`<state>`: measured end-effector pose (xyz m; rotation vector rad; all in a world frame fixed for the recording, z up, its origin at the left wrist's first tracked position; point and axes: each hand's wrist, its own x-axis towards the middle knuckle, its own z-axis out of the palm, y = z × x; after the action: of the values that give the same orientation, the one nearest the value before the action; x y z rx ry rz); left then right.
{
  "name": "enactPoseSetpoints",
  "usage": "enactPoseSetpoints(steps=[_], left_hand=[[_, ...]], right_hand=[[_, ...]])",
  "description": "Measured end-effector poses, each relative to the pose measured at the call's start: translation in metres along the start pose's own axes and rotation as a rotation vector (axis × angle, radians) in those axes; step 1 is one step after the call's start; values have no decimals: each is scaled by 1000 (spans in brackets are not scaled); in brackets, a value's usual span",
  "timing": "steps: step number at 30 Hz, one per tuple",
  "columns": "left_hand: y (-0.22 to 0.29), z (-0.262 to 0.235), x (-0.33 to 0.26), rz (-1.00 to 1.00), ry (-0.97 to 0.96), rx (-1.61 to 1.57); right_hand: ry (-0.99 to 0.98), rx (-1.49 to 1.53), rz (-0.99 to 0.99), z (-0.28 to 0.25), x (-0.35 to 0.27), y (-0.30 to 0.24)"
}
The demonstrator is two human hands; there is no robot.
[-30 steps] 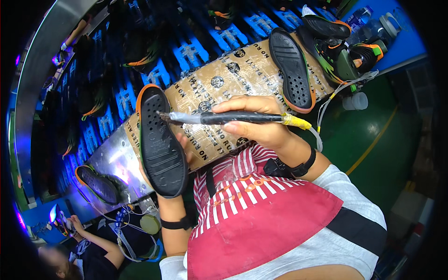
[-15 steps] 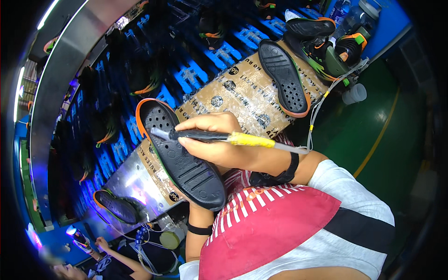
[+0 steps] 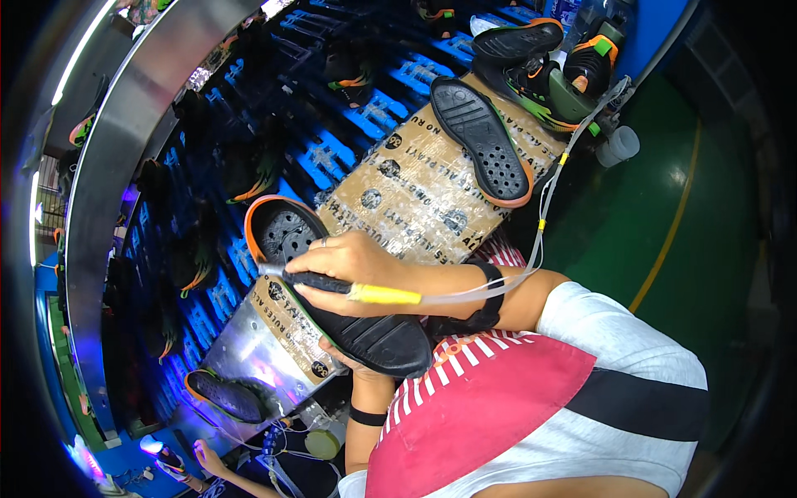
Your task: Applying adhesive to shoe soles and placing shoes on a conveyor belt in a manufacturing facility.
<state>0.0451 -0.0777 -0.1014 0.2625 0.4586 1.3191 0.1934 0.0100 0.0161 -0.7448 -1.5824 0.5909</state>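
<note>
My left hand [image 3: 349, 358] is closed around the underside of a black shoe sole [image 3: 378, 342], mostly hidden by it. The sole has an orange rim at its far end, a field of round holes and ribs nearer me; its inner side faces up. Between the fingers and thumb of my right hand [image 3: 359, 267] is a slim black brush-like applicator [image 3: 320, 282], with yellow wrapping and a clear tube trailing off its back end. Its pale tip lies at the sole's left edge, by the orange rim.
A second sole [image 3: 477, 137] lies on the cardboard-covered bench [image 3: 407, 195]. Shoes [image 3: 585, 70] crowd the far right corner. Beyond runs a conveyor with blue holders [image 3: 382, 108]. Another sole [image 3: 224, 396] sits lower left, near a co-worker's hand [image 3: 209, 455]. A white cup [image 3: 618, 147] stands at right.
The applicator's tip has gone from the holed inner face to the sole's left edge, my right hand shifting left and down over the sole. My left hand keeps its hold. The whole view has shifted slightly.
</note>
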Motion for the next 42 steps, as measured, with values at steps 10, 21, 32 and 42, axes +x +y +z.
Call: enactPoseSetpoints(steps=[10, 21, 32, 42], left_hand=[[0, -1, 0, 13, -29, 13], [5, 6, 3, 45, -83, 6], [11, 24, 18, 73, -213, -25], [22, 59, 33, 49, -478, -25]], right_hand=[[-14, -275, -69, -3, -1, -8], [24, -290, -105, -13, 3, -9], [-22, -129, -112, 1, -19, -13], [-140, 213, 160, -3, -28, -23]])
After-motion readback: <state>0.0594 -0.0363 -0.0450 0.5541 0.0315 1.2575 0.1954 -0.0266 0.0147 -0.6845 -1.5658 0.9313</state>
